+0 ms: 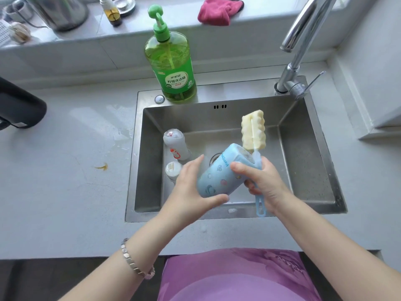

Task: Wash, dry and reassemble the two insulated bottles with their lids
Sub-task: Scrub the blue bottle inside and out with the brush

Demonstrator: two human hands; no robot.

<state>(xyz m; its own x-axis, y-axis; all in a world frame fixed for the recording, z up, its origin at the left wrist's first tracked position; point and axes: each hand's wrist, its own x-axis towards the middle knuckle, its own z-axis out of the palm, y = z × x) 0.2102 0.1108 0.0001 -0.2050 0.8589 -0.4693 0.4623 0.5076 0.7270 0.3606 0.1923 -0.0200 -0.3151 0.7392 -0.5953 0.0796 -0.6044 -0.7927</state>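
Note:
Over the steel sink point(321, 161) my left hand point(191, 190) holds a light blue insulated bottle point(219, 174) by its base, thumb under it, mouth tilted up and away. My right hand point(262, 183) grips the blue handle of a bottle brush point(253, 132); its thumb lies on the bottle's side. The brush's yellow sponge head is outside the bottle, just above the mouth. A grey-white bottle point(176, 146) lies in the left of the sink. A white lid point(173, 169) sits just in front of it.
A green dish soap pump bottle point(171, 68) stands on the sink's back rim. The chrome faucet point(301, 44) rises at the back right. A pink cloth point(219, 10) lies on the sill. A black appliance point(19, 105) sits on the left counter, which has wet patches.

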